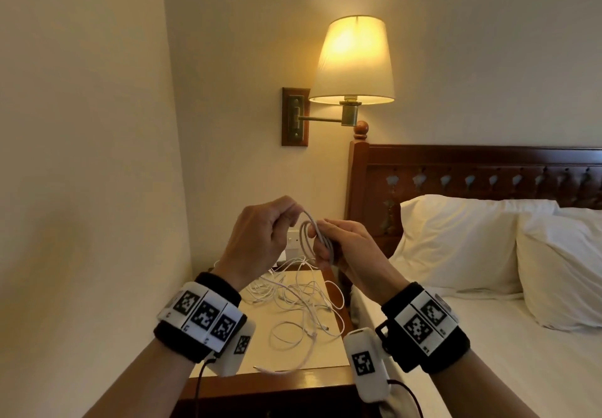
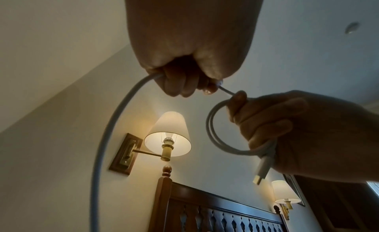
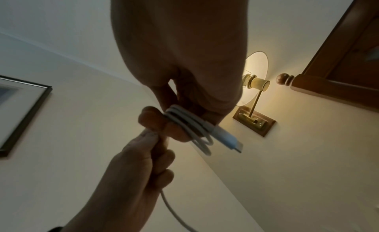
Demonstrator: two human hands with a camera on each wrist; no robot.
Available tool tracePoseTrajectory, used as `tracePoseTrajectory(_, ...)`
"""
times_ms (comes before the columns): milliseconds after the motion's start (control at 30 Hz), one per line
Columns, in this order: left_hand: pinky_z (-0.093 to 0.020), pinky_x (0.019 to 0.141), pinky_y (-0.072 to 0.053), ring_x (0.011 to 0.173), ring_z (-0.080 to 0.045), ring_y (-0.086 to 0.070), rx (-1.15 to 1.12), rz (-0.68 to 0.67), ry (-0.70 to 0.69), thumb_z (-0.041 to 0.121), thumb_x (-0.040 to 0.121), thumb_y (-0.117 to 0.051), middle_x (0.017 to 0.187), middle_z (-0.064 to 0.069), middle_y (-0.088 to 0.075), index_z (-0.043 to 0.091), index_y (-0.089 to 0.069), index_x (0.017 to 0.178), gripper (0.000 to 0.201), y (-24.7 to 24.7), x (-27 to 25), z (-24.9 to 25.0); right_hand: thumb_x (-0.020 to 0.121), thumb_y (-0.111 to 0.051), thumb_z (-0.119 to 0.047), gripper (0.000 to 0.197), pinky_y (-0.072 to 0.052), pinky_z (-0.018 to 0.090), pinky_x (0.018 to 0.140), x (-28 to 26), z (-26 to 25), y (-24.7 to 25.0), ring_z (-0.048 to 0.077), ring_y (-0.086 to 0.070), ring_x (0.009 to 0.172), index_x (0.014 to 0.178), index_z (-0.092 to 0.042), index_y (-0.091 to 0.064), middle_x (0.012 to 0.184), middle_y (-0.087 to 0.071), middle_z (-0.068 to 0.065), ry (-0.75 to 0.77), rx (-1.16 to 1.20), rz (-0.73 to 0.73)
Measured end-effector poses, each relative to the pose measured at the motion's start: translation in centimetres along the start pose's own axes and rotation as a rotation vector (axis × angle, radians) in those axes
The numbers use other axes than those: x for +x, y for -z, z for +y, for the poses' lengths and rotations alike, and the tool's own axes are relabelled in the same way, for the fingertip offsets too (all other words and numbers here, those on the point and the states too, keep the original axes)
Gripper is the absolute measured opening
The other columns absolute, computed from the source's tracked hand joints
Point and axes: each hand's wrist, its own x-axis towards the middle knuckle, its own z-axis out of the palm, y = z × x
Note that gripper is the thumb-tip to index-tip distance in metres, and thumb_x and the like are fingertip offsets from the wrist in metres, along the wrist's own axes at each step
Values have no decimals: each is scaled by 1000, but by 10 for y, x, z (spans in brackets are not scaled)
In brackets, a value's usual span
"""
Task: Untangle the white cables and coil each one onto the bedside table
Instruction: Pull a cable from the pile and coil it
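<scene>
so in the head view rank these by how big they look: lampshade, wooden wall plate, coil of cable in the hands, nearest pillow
1. nearest pillow, though it sits closest to the camera and runs off the frame
2. lampshade
3. wooden wall plate and coil of cable look about alike; the coil is nearer, so unsure

No words, brands or numbers can be read anywhere. The only signs are black-and-white square code patterns on the left wrist band (image 1: 200, 315), the right wrist band (image 1: 425, 320) and the two white camera units (image 1: 366, 364) below them; tiny marks beside these patterns are too small to make out.
</scene>
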Motion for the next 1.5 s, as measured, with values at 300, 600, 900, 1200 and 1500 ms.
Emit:
tracePoseTrajectory(300, -29, 50, -34, 49, -10, -37, 41, 111, 121, 36, 98, -42, 52, 8, -42, 25, -44, 71, 30, -15, -9, -19, 103, -37, -26, 32, -54, 29, 68, -9, 9, -11, 22, -67, 70, 86, -7, -56, 75, -65, 12, -116, 284, -125)
tracePoseTrajectory(600, -18, 50, -29, 51, -5, -35, -180, -55, 221, 30, 101, -42, 56, 9, -42, 29, -51, 72, 30, -27, -40, -50, 94, -46, -26, 20, -34, 18, 45, 1, 0, 9, 5, -31, 40, 85, -10, -53, 51, -33, -7, -85, 636, -38)
tracePoseTrajectory(900, -33, 61, -45, 54, -8, -45, 128, -393, 337, 24, 101, -44, 60, 7, -55, 25, -48, 65, 36, -37, -71, -58, 100, -43, -25, 25, -51, 22, 57, 4, -21, 31, 11, -54, 54, 86, -9, -57, 64, -53, 1, 5, 502, 73)
tracePoseTrajectory(1200, -15, 53, -33, 52, -3, -45, 104, -311, -223, 42, 102, -37, 62, 16, -49, 29, -54, 82, 30, -4, -25, 15, 101, -45, -19, 35, -55, 24, 60, 2, -12, 13, 18, -67, 62, 99, 13, -60, 71, -68, 10, 124, -57, 108)
tracePoseTrajectory(1500, -20, 49, -26, 45, 2, -33, 210, -48, -118, 31, 101, -48, 51, 19, -31, 27, -51, 81, 21, -2, -5, -3, 102, -43, -24, 40, -56, 27, 64, 0, -1, 0, 17, -66, 60, 102, 12, -60, 68, -66, 9, 43, -131, 57)
